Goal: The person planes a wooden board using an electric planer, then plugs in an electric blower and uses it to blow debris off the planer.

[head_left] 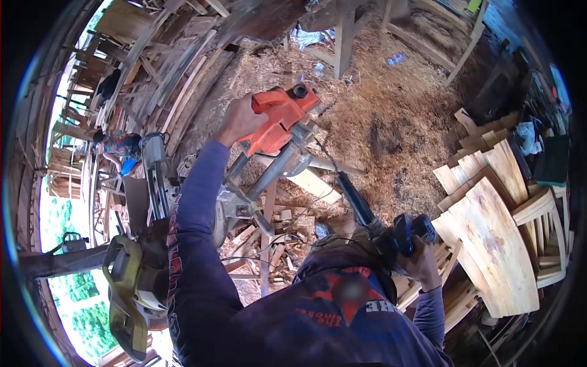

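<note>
My left hand (243,122) is wrapped round the handle of an orange electric planer (278,122). The planer is over a metal machine frame (287,162) with grey rails. In my right hand (422,263), close to my body at the right, is a dark blue and black power tool (403,235); its exact kind is unclear. A long black cylindrical piece (354,199) lies just left of that tool, and I cannot tell whether the two are joined. A thin cord runs near it.
A saw with a yellow-green handle (125,300) stands at the left. Curved wooden boards (489,251) are stacked at the right. Wood offcuts (281,244) and shavings (391,128) cover the floor. Another person (122,147) is at the far left, beside piled planks (189,92).
</note>
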Demonstrator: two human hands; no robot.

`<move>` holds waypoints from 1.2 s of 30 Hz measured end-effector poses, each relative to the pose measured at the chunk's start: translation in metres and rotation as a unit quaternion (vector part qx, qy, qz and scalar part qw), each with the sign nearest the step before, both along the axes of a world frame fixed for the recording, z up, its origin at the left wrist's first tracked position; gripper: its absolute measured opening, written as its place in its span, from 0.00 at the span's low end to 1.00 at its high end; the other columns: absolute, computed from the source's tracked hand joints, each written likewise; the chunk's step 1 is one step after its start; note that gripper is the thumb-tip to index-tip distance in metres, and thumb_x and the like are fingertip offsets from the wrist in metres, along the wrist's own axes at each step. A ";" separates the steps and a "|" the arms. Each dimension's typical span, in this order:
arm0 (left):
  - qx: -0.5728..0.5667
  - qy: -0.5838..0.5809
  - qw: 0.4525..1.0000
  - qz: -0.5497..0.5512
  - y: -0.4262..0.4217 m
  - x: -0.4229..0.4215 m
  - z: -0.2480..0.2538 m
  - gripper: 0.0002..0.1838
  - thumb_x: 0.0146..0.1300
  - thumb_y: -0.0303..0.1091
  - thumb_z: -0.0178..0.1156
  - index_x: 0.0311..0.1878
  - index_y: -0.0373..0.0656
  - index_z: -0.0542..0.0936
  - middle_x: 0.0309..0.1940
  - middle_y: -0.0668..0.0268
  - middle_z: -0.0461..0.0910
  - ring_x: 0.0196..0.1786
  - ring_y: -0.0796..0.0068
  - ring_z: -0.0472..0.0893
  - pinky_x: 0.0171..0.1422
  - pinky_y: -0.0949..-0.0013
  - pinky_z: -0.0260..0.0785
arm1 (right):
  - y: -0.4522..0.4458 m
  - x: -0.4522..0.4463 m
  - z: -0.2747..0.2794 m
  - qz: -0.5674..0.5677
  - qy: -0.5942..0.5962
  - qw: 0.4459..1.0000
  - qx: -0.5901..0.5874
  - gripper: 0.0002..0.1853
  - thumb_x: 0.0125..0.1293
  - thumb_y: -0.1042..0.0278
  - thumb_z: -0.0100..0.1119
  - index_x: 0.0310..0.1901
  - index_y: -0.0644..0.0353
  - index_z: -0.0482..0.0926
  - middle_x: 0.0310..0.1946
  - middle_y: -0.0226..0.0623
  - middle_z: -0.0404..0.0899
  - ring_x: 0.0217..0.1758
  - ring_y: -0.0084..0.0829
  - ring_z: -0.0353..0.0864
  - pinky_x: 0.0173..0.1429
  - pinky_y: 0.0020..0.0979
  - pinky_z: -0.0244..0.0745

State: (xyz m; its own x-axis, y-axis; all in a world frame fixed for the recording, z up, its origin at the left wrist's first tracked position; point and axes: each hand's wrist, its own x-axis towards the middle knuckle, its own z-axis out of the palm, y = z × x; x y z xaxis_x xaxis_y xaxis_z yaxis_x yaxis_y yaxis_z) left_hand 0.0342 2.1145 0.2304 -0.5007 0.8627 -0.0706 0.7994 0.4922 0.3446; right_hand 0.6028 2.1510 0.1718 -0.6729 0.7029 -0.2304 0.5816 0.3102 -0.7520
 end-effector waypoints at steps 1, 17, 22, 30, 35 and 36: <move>0.072 -0.032 0.997 -0.008 -0.002 -0.028 -0.037 0.23 0.48 0.38 0.67 0.46 0.32 0.83 0.39 0.46 0.86 0.45 0.54 0.88 0.50 0.59 0.78 | -0.003 -0.008 0.013 0.003 0.004 1.000 -0.013 0.17 0.49 0.64 0.71 0.38 0.65 0.80 0.27 0.53 0.82 0.32 0.57 0.84 0.38 0.49 0.77; 0.057 -0.046 0.997 0.028 -0.007 -0.023 -0.017 0.26 0.48 0.38 0.67 0.51 0.35 0.84 0.42 0.52 0.88 0.44 0.62 0.87 0.51 0.63 0.78 | -0.027 -0.144 0.036 -0.029 0.006 1.000 -0.008 0.18 0.59 0.57 0.69 0.36 0.66 0.82 0.29 0.59 0.82 0.34 0.59 0.84 0.38 0.50 0.78; 0.061 -0.065 0.995 0.036 -0.004 -0.028 -0.022 0.27 0.46 0.46 0.69 0.49 0.40 0.86 0.45 0.48 0.87 0.49 0.51 0.86 0.58 0.57 0.77 | -0.021 -0.155 0.041 0.001 0.000 1.000 0.031 0.19 0.60 0.54 0.69 0.36 0.67 0.82 0.28 0.59 0.83 0.34 0.59 0.84 0.40 0.52 0.79; 0.032 -0.049 0.998 0.035 0.002 -0.036 -0.029 0.27 0.46 0.46 0.69 0.48 0.38 0.86 0.45 0.47 0.87 0.49 0.50 0.86 0.58 0.56 0.77 | -0.031 -0.164 0.045 0.018 -0.031 0.999 0.022 0.20 0.60 0.54 0.69 0.38 0.68 0.82 0.28 0.59 0.83 0.33 0.60 0.84 0.39 0.52 0.79; 0.048 -0.068 0.996 0.041 -0.005 -0.035 -0.032 0.28 0.46 0.45 0.67 0.48 0.37 0.85 0.44 0.47 0.87 0.48 0.49 0.87 0.57 0.55 0.78 | -0.034 -0.157 0.050 -0.015 0.003 1.000 0.007 0.19 0.60 0.57 0.69 0.37 0.68 0.81 0.26 0.59 0.82 0.33 0.60 0.84 0.38 0.50 0.78; 0.047 -0.069 0.996 0.037 -0.006 -0.030 -0.028 0.28 0.46 0.45 0.67 0.48 0.37 0.85 0.44 0.47 0.87 0.48 0.49 0.87 0.57 0.55 0.78 | -0.034 -0.156 0.051 -0.025 0.010 1.000 0.017 0.18 0.60 0.57 0.69 0.36 0.68 0.81 0.26 0.59 0.82 0.33 0.60 0.84 0.38 0.50 0.78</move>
State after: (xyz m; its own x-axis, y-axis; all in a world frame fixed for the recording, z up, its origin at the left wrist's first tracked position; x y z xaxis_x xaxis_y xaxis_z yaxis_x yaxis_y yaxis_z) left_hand 0.0041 2.1084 0.2025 -0.5541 0.8300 -0.0637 0.7040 0.5081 0.4962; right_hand 0.4469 2.1171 0.2223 -0.6415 0.7425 -0.1928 0.5812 0.3064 -0.7538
